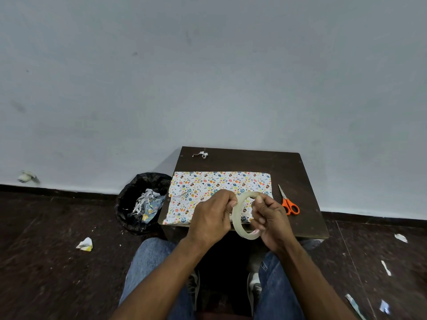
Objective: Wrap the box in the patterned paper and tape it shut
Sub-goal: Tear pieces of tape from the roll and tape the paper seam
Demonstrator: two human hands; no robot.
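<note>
Head view: a seated person's two hands are raised over the near edge of a small dark bench (288,167).
Tape roll (245,215): a clear ring held on edge between both hands, above the bench's near edge and in front of the wrapped box.
Left hand (211,218): fingers curled, thumb and fingertips pinching the roll's outer rim on its left side.
Right hand (269,218): fingers hooked through the hole of the roll, gripping its right side.
Box in patterned paper (219,188): lies flat on the left half of the bench, covered on top by white paper printed with small coloured shapes; a paper edge crosses the top near the left side; the hands hide its near right corner.
Scissors (288,203): orange handles, lying closed on the bench just right of the box, blades pointing away.
Paper scrap (201,154): at the bench's far edge.
Bin (143,202): black-lined, on the floor left of the bench, holding paper offcuts.
Floor (57,273): dark, with scattered paper scraps.
</note>
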